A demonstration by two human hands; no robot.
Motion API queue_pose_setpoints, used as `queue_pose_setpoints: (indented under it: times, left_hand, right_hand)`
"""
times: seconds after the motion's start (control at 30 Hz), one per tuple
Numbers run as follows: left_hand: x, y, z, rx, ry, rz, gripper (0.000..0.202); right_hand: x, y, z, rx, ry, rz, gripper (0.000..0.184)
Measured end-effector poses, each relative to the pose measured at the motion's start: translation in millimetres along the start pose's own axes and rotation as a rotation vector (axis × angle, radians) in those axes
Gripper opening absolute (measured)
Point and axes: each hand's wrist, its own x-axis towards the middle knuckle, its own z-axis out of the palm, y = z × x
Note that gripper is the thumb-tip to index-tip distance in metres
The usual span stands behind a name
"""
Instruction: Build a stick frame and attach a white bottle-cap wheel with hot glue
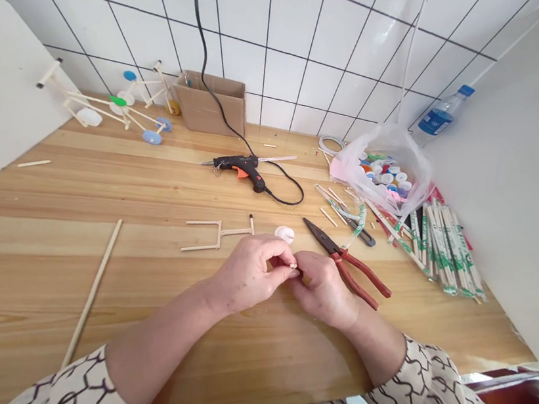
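Patterned sleeves (448,391) lie nearest. Above the table (145,318), the left hand (251,271) pinches a small pale piece (293,266) between thumb and forefinger; the right hand (325,290) curls against it, but I cannot tell its grip. Beyond lie a stick frame (219,238) and white caps (284,234); pliers (336,256) rest right.

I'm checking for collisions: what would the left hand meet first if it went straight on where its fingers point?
Past the small pale piece at its fingertips, the left hand would likely meet the right hand; they look about touching, though depth is unclear.
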Motion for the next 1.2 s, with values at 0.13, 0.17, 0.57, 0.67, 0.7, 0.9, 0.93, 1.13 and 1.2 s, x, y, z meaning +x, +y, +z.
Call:
queue_pose_setpoints:
  times: [0.13,0.17,0.57,0.67,0.7,0.9,0.93,1.13,1.2]
  left_hand:
    - [2,-2,0.3,-0.024,-0.029,-0.06,0.009]
    - [2,-2,0.5,-0.034,-0.032,-0.064,0.009]
    - [5,-7,-7.5,-0.431,0.002,-0.245,0.02]
    - [6,-8,-7.9,-0.494,-0.069,-0.214,0.016]
    - [6,-8,-7.5,-0.515,-0.099,-0.21,0.015]
    - [2,-7,-3.2,-0.471,-0.141,-0.219,0.015]
    - [1,-6,-2.6,-0.441,-0.134,-0.211,0.013]
    - [0,-3,0.2,-0.37,-0.149,-0.148,0.004]
    - [0,-4,-0.3,-0.359,-0.147,-0.157,0.004]
  right_hand:
    - [-1,0,2,0.026,-0.002,0.037,0.015]
    - [0,-1,2,0.037,-0.001,0.049,0.015]
    - [12,8,-17,1.159,0.203,0.571,0.016]
    - [13,10,-19,1.344,0.248,0.64,0.018]
    - [13,10,-20,1.385,0.255,0.649,0.018]
    - [12,3,-20,1.482,0.25,0.677,0.019]
    - [12,2,-20,1.493,0.24,0.681,0.019]
    - [11,2,-18,1.477,0.186,0.66,0.02]
    - [11,3,-18,1.423,0.19,0.638,0.02]
